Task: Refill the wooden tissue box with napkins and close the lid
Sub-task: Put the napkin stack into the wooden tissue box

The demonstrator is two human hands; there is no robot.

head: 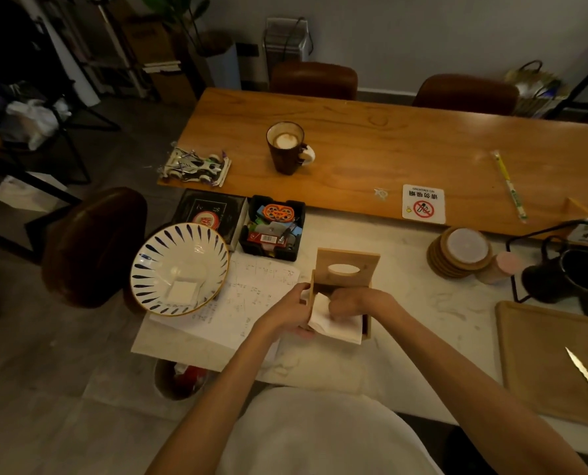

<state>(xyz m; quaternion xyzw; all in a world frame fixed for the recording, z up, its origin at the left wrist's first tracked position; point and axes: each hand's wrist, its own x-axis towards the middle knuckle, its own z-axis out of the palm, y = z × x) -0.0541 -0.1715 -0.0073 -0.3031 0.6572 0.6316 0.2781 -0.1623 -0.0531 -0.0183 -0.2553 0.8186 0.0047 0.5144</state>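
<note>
The wooden tissue box (pixel 367 323) stands on the white marble table in front of me. Its lid (pixel 347 268), with an oval slot, is hinged up and open at the far side. White napkins (pixel 333 325) stick out over the box's near edge. My left hand (pixel 287 311) grips the box's left side. My right hand (pixel 351 303) presses down on the napkins inside the box, fingers curled on them. A white napkin (pixel 182 292) lies in the striped bowl (pixel 169 252) to the left.
A paper sheet (pixel 244 303) lies under the bowl and left of the box. Behind are a black organizer (pixel 272 228), a mug (pixel 285 147), a toy car (pixel 195 166). To the right: coasters (pixel 459 252), a black kettle (pixel 567 275), a wooden tray (pixel 543 354) with a knife (pixel 587 377).
</note>
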